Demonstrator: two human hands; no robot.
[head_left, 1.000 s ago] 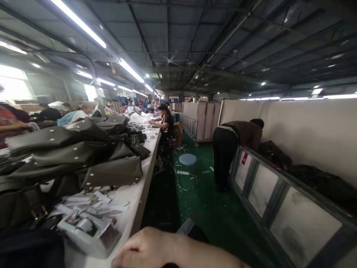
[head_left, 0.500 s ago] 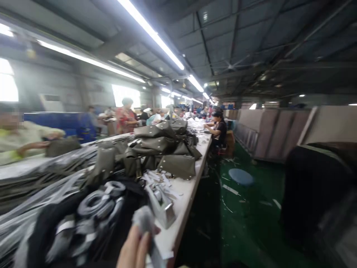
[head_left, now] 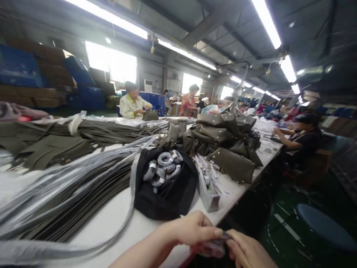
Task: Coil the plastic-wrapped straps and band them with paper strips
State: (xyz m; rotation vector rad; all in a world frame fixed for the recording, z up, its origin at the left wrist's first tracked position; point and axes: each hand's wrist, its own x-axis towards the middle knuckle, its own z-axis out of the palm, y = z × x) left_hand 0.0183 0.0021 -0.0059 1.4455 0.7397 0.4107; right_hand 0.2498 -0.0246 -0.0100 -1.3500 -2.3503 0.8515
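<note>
long lamps (head_left: 267, 22) hang over a workshop with a green floor, and one white table (head_left: 110, 212) goes from the near left to the far right. compared with half a second ago, the view has turned toward the left, so more of the table is visible, and the blue stool (head_left: 325, 227) now appears at the near right. at that earlier moment only one hand was visible, lifting a grey piece; now both hands are together at the near edge of the table.

the left hand (head_left: 195, 230) is pinching a crumpled translucent piece (head_left: 214, 248), with the thumb along its top. the right hand (head_left: 248, 245) has its fingers curled and seems to pinch the right end of the same piece. this piece is between the two hands, just at the table edge; it is blurred, and i cannot tell if it is the same one as earlier. in my judgement, this change means that the work passes from one hand to two, with the piece controlled from both sides.

just beyond the hands, a black bag (head_left: 164, 203) holds grey coils (head_left: 165, 159). to its right lies a narrow box (head_left: 209, 201) with paper strips beside it, and farther are piled olive bags (head_left: 214, 134). on the left lie long dark strips (head_left: 92, 197). far across the table, a person in a pale shirt (head_left: 129, 106) handles a dark piece (head_left: 150, 115).
</note>
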